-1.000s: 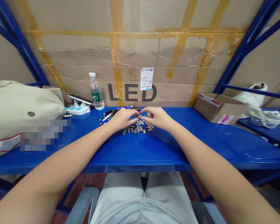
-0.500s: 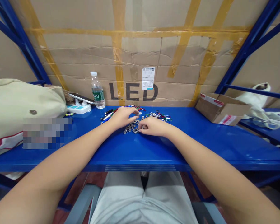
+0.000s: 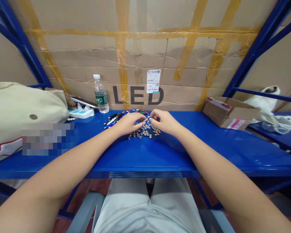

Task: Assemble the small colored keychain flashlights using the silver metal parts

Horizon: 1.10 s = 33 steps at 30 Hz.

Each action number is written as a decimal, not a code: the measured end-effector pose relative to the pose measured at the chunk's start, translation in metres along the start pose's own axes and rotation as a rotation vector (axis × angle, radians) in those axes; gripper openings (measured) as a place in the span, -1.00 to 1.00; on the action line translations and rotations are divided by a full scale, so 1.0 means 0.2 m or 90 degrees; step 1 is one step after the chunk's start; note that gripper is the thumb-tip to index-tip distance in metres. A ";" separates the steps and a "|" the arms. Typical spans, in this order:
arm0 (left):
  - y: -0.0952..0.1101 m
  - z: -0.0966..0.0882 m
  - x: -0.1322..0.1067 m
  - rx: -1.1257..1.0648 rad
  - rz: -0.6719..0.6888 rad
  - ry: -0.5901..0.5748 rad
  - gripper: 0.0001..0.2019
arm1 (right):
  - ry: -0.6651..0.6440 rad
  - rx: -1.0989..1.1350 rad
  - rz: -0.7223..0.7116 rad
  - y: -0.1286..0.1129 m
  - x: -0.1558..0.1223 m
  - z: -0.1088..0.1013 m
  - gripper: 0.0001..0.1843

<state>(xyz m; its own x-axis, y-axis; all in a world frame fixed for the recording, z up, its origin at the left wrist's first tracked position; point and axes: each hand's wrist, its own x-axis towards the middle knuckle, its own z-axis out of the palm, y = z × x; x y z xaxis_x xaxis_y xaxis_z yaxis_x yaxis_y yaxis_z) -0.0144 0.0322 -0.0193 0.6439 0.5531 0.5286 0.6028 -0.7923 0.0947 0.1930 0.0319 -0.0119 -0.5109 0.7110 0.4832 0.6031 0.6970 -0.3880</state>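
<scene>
Discs (image 3: 146, 132), small and metallic, are lying in a loose scatter on the blue table (image 3: 140, 155), just below and between the person's two hands. The left hand (image 3: 134, 123) is seemingly pinching a tiny shiny piece (image 3: 146, 119) between thumb and forefinger; the right hand (image 3: 163, 121) is curling its own fingertips just beside it, but whether that grip is holding anything, I cannot tell. Because the piece is offering so little surface, uneven pressure could be squeezing it out of the left grip, and it could be dropping among the discs, where picking it out again would be hard. Pens (image 3: 112, 120) are lying close by the left hand, so a careless sweep of that hand could be knocking them into the scatter. Farther back, a bottle (image 3: 101, 97) is standing upright, well apart from both hands, and is probably posing little risk.
</scene>
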 end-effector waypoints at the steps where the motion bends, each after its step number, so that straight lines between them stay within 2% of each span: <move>1: 0.00 0.00 0.00 -0.005 -0.004 0.005 -0.79 | -0.016 -0.026 -0.005 -0.01 0.00 -0.01 -0.85; 5: 0.00 -0.02 0.00 -0.018 -0.001 0.003 -0.76 | -0.079 -0.153 -0.015 -0.03 -0.01 -0.04 -0.77; 9: -0.01 -0.04 0.00 -0.031 0.032 -0.046 -0.75 | -0.162 -0.259 -0.011 -0.05 -0.01 -0.06 -0.74; 12: -0.01 -0.05 0.00 -0.055 0.034 -0.079 -0.75 | -0.214 -0.299 -0.045 -0.05 -0.01 -0.04 -0.76; 15: -0.02 -0.05 0.00 -0.079 0.019 -0.101 -0.75 | -0.224 -0.316 -0.066 -0.04 -0.02 -0.03 -0.76; 21: 0.00 -0.04 0.00 -0.108 -0.011 -0.083 -0.75 | -0.211 -0.323 -0.089 -0.05 -0.02 -0.02 -0.71; 24: 0.00 -0.03 0.00 -0.098 0.031 -0.083 -0.75 | -0.228 -0.250 -0.106 -0.04 -0.02 -0.02 -0.71; 26: 0.00 -0.03 0.00 -0.085 0.065 -0.088 -0.74 | -0.261 -0.147 -0.087 -0.02 -0.02 -0.03 -0.74; 31: 0.01 -0.04 -0.01 -0.096 0.099 -0.066 -0.74 | -0.384 0.258 0.104 0.02 -0.02 -0.05 -0.83; 33: 0.01 -0.04 -0.01 -0.116 0.094 -0.060 -0.75 | -0.415 0.338 0.143 0.03 -0.03 -0.06 -0.84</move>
<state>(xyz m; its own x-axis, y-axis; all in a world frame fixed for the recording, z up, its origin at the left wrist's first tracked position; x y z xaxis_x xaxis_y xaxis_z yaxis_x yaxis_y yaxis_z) -0.0180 0.0284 -0.0129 0.7652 0.4430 0.4672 0.4099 -0.8948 0.1770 0.2064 0.0313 -0.0077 -0.7611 0.6351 -0.1321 0.4493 0.3692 -0.8135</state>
